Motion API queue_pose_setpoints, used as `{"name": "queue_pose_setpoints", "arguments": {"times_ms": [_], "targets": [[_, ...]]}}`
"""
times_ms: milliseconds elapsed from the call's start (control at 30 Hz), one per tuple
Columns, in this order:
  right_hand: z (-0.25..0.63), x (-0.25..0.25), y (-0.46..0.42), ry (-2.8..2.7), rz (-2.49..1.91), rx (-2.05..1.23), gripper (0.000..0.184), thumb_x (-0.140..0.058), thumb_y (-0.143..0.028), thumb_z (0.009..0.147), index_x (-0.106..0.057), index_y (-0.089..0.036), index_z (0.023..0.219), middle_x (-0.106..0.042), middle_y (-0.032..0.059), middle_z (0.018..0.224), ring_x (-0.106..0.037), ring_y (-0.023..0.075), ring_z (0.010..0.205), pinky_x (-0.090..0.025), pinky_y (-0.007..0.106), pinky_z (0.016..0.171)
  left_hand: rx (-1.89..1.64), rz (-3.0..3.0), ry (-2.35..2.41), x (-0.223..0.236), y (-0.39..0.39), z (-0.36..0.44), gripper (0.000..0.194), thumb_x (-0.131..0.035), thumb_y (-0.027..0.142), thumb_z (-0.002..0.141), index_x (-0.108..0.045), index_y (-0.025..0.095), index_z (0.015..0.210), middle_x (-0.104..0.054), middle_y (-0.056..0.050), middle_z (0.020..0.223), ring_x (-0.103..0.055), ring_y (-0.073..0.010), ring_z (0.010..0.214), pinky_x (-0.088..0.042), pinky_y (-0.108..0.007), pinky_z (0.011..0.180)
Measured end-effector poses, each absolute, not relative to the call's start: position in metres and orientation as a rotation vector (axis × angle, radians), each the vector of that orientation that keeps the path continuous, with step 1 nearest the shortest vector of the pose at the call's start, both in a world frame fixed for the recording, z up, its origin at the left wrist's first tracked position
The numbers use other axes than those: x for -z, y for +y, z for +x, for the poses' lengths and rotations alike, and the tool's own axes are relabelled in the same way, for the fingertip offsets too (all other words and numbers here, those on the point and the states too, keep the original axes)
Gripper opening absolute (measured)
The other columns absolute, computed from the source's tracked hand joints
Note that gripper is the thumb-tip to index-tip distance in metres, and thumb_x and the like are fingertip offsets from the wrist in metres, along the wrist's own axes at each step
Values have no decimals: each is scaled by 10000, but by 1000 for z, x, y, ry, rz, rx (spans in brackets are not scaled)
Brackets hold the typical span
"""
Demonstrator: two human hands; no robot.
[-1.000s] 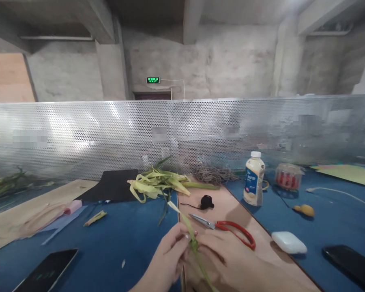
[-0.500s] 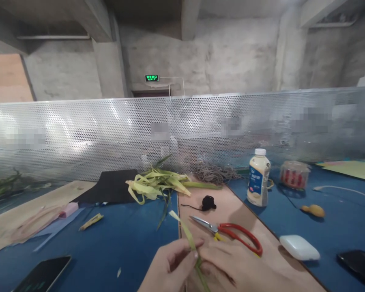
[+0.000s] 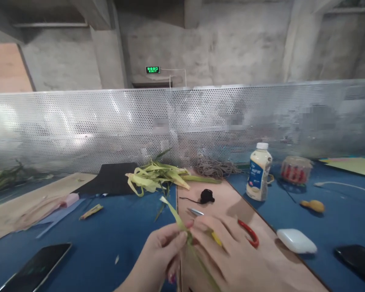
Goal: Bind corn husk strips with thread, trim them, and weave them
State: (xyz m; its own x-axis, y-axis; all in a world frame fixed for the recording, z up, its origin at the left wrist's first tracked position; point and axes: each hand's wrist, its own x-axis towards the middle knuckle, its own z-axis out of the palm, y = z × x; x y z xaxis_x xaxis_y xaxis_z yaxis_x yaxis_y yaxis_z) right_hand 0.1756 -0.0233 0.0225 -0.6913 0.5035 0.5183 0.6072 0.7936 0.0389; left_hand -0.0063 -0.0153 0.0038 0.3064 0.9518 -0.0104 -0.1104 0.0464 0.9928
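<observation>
My left hand (image 3: 162, 251) pinches a pale green corn husk strip (image 3: 174, 213) between thumb and fingers. One end of the strip points up and away; the rest runs down past my right hand (image 3: 228, 251). The right fingers meet the strip beside the left thumb, bent over it with gaps between them; the right thumb is hidden. Scissors (image 3: 252, 234) with red handles lie under my right hand, mostly covered; the blade tip and a yellow part show. A small black yarn bundle (image 3: 207, 196) lies beyond the hands.
A corn husk pile (image 3: 158, 176) lies ahead, beside tangled grey cord (image 3: 215, 167). On the right are a bottle (image 3: 259, 174), a clear tub (image 3: 296, 170), a small gourd (image 3: 313, 206), a white case (image 3: 296, 240) and a dark phone (image 3: 357, 259). Another phone (image 3: 36, 265) lies left. A perforated metal screen (image 3: 124, 129) stands behind.
Both hands have shifted slightly up and left with the husk strip. My right hand has spread its fingers and moved over the scissors, covering more of them. The view has tilted slightly down.
</observation>
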Motion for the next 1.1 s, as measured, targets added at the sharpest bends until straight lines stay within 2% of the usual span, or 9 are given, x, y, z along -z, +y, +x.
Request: {"name": "queue_pose_setpoints", "arguments": {"times_ms": [33, 133, 233, 400, 533, 633, 733, 900, 1100], "targets": [[174, -26, -27, -2420, -827, 437, 293, -471, -220, 789, -532, -235, 1075, -591, 108, 1052, -521, 313, 927, -430, 472, 740, -1037, 1221, 931, -4, -14, -7, 466, -615, 450, 695, -624, 111, 1014, -462, 73, 381, -242, -3, 251, -149, -144, 289], [169, -26, -31, -2223, -841, 546, 249, -494, -240, 778, -523, -241, 1025, -603, 109, 976, -524, 300, 859, -429, 459, 707, -1103, 1169, 998, -1, -11, -7, 452, -572, 451, 733, -606, 103, 1019, -402, 86, 322, -228, -16, 268, -143, -144, 309], [165, -11, -24, -2231, -931, 212, 51, -477, -232, 800, -512, -240, 836, -598, 60, 789, -532, 234, 723, -449, 392, 621, -1136, 1159, 1009, 3, -10, -6, 450, -525, 485, 755, -602, 112, 994, -498, 35, 428, -300, -30, 320, -176, -150, 333], [164, 15, -8, -2240, -891, 15, 126, -410, -205, 842, -531, -238, 860, -606, 49, 889, -560, 210, 826, -479, 344, 670, -1088, 1256, 1028, 0, -19, -1, 373, -570, 441, 729, -625, 131, 929, -503, 36, 521, -365, -55, 395, -285, -170, 393], [167, 21, -10, -2206, -889, 28, 181, -430, -281, 874, -547, -222, 999, -578, 57, 1017, -557, 185, 879, -483, 335, 717, -1119, 1362, 965, -5, -24, 1, 286, -561, 351, 752, -632, 168, 960, -629, -20, 767, -547, -141, 686, -432, -225, 674], [169, 19, -12, -2196, -919, 41, 239, -451, -310, 878, -524, -175, 1061, -548, 65, 1056, -558, 154, 852, -480, 337, 726, -1067, 1422, 886, -5, -26, 1, 336, -545, 310, 767, -581, 194, 1080, -636, -57, 987, -567, -187, 866, -419, -287, 829], [167, 18, -10, -2182, -940, 68, 234, -436, -320, 882, -534, -161, 1023, -575, 58, 972, -569, 143, 776, -485, 317, 673, -1018, 1517, 859, -6, -27, 2, 383, -518, 269, 787, -524, 189, 1162, -621, -78, 1062, -563, -198, 945, -405, -302, 880], [161, 16, -11, -2141, -1001, 271, 196, -418, -337, 840, -549, -218, 756, -583, 35, 646, -543, 154, 506, -404, 257, 445, -1009, 1684, 916, -9, -32, 0, 383, -472, 241, 811, -514, 157, 1182, -650, -87, 992, -593, -195, 910, -453, -261, 818], [165, 4, -21, -2145, -964, 287, 215, -341, -207, 843, -497, -213, 695, -564, -15, 549, -512, 115, 421, -306, 221, 387, -1110, 1835, 1043, -6, -38, 0, 417, -484, 252, 795, -509, 183, 1206, -666, -34, 702, -621, -175, 719, -496, -212, 664]]}}
